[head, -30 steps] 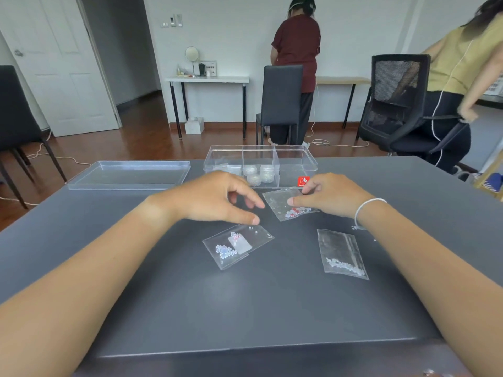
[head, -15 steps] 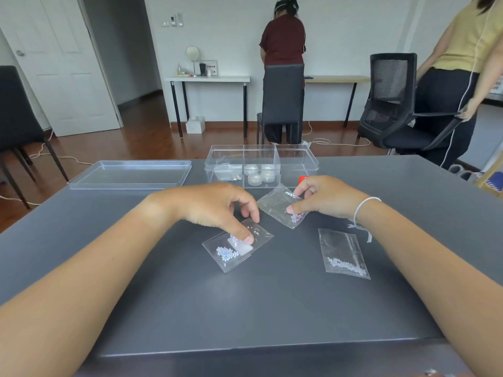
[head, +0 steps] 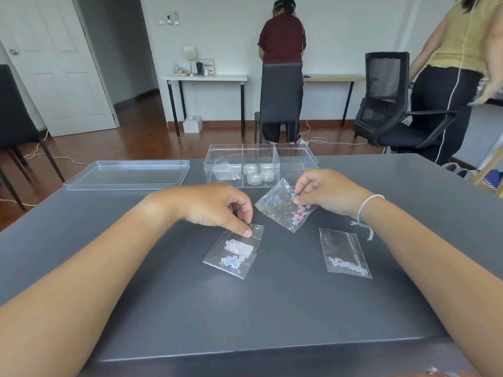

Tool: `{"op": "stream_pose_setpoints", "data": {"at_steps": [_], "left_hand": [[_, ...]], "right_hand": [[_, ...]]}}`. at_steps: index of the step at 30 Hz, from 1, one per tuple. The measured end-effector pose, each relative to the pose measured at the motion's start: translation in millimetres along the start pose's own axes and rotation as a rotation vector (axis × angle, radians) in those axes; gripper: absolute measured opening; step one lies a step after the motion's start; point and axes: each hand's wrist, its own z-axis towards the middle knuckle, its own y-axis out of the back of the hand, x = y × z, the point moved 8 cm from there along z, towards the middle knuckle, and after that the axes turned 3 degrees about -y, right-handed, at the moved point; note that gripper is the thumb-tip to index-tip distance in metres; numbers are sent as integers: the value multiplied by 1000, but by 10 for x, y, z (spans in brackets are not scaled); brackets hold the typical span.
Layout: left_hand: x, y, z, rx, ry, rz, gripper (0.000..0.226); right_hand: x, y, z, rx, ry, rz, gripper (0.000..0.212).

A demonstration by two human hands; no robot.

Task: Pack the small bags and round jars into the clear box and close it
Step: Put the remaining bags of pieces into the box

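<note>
Compared with a second earlier, the right hand [head: 325, 194] has lifted its bead bag [head: 283, 205] off the dark bench [head: 245, 308], and the left hand [head: 217, 205] has shifted onto the top edge of the near bag [head: 234, 254]. Right fingers pinch the raised, tilted bag at its upper corner; left thumb and fingers pinch the near bag's upper edge, the bag lying flat. A third bag [head: 344, 254] lies untouched beside the right forearm. The clear box [head: 261, 164], uncovered, stands at the far edge of the bench, with round jars [head: 260, 172] in its middle compartment and small bags in its left one. Its lid [head: 128, 175] lies apart to the left.
</note>
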Motion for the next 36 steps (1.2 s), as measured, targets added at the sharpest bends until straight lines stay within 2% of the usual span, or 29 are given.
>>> {"op": "stream_pose_setpoints", "data": {"at_steps": [12,26,36], "left_hand": [[53,82,0,-58,-25,-146,10],[69,411,-76,-381,-83,-302,6],[95,569,-140,-563,-72,-403,20]], "right_hand": [[56,213,-11,-106,48,125,15],[66,595,-40,-405,114,375,19],[-22,886,183,-652,61,408,22]]}}
